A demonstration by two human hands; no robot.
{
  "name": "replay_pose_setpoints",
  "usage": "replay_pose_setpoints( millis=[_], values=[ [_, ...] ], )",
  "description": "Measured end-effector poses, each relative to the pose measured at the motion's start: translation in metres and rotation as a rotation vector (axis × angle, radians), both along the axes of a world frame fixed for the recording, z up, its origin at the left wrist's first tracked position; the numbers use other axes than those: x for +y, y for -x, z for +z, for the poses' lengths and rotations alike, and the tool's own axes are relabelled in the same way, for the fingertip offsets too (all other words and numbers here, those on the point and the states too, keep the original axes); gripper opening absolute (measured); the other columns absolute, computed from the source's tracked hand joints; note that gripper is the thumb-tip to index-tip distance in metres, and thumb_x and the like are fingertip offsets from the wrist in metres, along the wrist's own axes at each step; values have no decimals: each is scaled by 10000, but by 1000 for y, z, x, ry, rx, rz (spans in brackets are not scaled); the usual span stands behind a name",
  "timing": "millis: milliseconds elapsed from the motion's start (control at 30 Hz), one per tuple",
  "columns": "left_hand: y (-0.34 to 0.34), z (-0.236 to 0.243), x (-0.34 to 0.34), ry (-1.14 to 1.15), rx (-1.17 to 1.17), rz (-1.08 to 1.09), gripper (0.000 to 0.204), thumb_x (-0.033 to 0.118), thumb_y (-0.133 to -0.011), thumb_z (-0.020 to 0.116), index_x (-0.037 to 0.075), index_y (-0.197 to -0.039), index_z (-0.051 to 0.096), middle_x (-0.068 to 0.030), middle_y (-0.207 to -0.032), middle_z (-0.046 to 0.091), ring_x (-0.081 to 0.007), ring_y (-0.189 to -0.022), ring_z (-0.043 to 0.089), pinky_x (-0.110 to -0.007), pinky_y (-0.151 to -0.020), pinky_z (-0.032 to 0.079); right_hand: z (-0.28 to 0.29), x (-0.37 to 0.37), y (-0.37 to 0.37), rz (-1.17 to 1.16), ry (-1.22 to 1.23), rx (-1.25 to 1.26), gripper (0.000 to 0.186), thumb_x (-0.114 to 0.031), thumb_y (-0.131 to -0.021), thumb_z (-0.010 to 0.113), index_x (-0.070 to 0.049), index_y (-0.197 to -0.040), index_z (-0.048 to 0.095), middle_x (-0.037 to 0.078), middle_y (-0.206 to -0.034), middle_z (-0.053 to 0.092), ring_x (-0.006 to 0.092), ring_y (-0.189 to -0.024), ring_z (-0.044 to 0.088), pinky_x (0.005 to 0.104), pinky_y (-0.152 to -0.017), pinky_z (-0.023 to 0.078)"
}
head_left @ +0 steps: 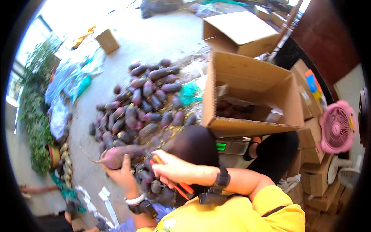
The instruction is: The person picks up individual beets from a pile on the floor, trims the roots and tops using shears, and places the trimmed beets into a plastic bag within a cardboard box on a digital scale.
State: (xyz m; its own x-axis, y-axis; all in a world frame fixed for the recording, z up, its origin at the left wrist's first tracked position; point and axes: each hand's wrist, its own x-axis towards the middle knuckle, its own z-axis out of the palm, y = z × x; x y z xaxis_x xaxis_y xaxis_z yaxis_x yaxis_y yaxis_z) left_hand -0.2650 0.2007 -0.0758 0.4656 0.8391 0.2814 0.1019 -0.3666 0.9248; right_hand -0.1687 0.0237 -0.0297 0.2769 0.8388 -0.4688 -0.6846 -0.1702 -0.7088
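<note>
The left hand, palm under and thumb raised alongside, grips a long purple root; its thin tail points left. The right hand is closed around an orange-handled hand tool, whose head sits at the root's right end; blur keeps us from telling whether they touch. We see the left forearm rise from the lower edge, while the right arm, bent at the elbow, comes across from the right. Both wrists wear dark straps, and the left also has a white band.

Writing is scarce: right of the hands we find green lit figures on a scale, and, below the hands, a small print on the yellow shirt.

Just beyond the hands, a heap of similar dark purple roots covers part of the pale grey floor. Ahead and to the right of the hands we see an open cardboard box with more roots inside. Farther right stands a pink fan beside flattened cartons. Well to the left are leafy plants and blue plastic sheeting.
</note>
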Motion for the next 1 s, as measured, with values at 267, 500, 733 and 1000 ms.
replay_pose_setpoints(
  millis=[267,500,733,1000],
  values=[
    [-56,92,3,199,-164,-429,698,176,-803,713,33,-1388,359,-111,-1311,490,-238,-1196,490,-395,-1056,364,110,-188,-63,-259,328,-1244,245,-113,-874,638,-46,-1093,552,169,-939,649,353,-802,654,382,-678,536],
    [-188,190,-92,-18,-70,-959,937,353,-687,807,7,-1396,302,-165,-1336,451,-327,-1168,557,-423,-999,468,130,-269,-154,253,618,-1518,115,-32,-811,575,-32,-916,528,144,-890,646,354,-849,631,425,-708,508],
    [-301,174,-214,-19,361,-1490,823,73,-580,843,-3,-1279,415,-122,-1186,559,-220,-1046,604,-348,-921,502,40,-270,-201,1403,836,-1279,176,-152,-631,726,-79,-790,708,52,-778,678,278,-772,662,345,-626,525],
    [-357,82,-281,-254,823,-1899,502,26,-654,729,24,-1112,523,-159,-996,613,-277,-905,595,-352,-820,481,80,-293,-201,1311,731,-1320,80,-121,-704,666,-82,-768,696,63,-783,675,211,-738,676,326,-577,514]
  ],
)
